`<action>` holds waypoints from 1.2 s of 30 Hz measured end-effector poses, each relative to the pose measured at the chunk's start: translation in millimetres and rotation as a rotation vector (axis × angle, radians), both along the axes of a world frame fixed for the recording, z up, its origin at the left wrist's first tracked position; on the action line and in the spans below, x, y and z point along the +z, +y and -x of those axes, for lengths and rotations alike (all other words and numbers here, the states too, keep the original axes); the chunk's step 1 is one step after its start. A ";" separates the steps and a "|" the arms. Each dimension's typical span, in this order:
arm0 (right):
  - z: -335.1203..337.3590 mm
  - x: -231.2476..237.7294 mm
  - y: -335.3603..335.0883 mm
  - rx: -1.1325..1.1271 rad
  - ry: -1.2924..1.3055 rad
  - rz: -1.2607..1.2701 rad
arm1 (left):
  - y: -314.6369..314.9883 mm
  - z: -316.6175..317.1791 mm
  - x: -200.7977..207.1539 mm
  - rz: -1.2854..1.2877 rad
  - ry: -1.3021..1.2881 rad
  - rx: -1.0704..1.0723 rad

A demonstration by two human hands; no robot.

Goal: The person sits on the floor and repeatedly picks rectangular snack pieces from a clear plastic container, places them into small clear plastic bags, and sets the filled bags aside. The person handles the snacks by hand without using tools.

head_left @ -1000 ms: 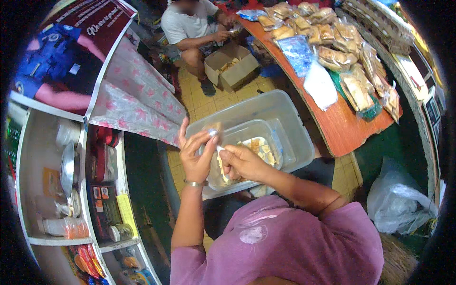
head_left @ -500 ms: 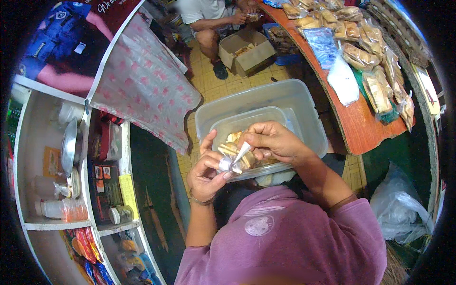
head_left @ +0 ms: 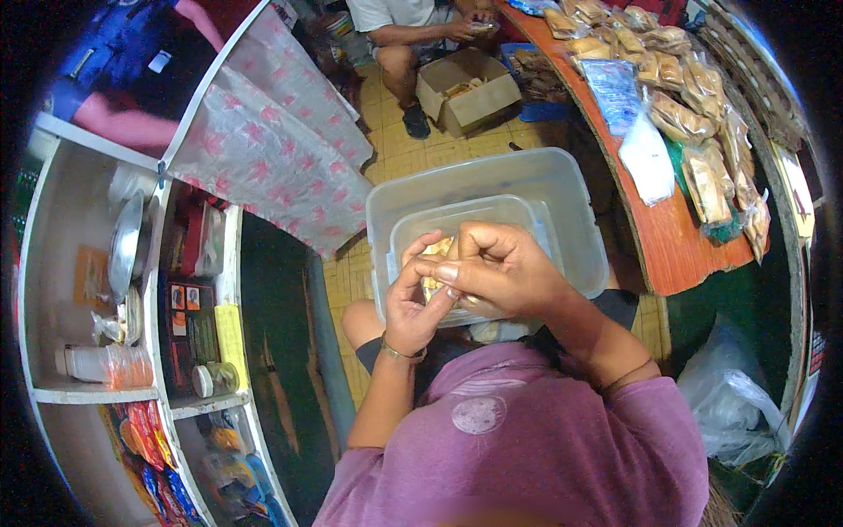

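Both my hands meet over a clear plastic tub (head_left: 575,198) with a smaller clear container (head_left: 492,206) inside it. My left hand (head_left: 414,307) is closed, its thumb and fingers pinching a small plastic bag of pale yellow bread pieces (head_left: 430,285), mostly hidden behind the fingers. Curled inward, my right hand (head_left: 509,272) presses thumb and fingertips together against the left fingertips at the bag's neck. The neck itself is covered by the fingers.
An orange-red table (head_left: 676,259) at the right bears several bagged breads (head_left: 707,189) and a white plastic bag (head_left: 647,162). Ahead, another person's hand (head_left: 461,31) works above an open cardboard box (head_left: 474,101). Shelves (head_left: 97,395) stand left, beside a floral curtain (head_left: 272,158).
My right hand has come left and down onto my left fingertips, covering the bag's twisted white end that showed before. The other person's hands have moved slightly.
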State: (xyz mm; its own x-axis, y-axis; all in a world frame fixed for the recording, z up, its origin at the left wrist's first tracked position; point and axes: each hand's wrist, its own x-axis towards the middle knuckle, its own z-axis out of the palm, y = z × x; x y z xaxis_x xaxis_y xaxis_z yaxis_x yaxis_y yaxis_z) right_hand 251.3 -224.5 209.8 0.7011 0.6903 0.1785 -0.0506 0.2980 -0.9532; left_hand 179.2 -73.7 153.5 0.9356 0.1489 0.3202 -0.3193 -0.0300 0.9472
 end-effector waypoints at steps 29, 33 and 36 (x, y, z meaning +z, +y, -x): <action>-34.8 33.0 -35.0 0.218 -0.758 0.201 | 8.7 3.9 79.9 -0.621 -0.190 -0.090; -25.9 33.4 -29.0 0.024 -0.893 0.215 | 3.5 6.2 77.0 -0.579 -0.212 0.087; -11.0 33.6 -26.4 -0.122 -0.957 0.277 | -0.5 5.3 71.1 -0.491 -0.250 0.184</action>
State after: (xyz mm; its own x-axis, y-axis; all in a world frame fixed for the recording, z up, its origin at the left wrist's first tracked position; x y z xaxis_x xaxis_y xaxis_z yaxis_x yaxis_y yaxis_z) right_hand 262.3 -251.0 243.4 0.4150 0.7260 0.5484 0.7897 0.0119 -0.6134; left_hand 173.9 -74.2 224.5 0.7956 0.0804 0.6004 -0.4792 -0.5229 0.7050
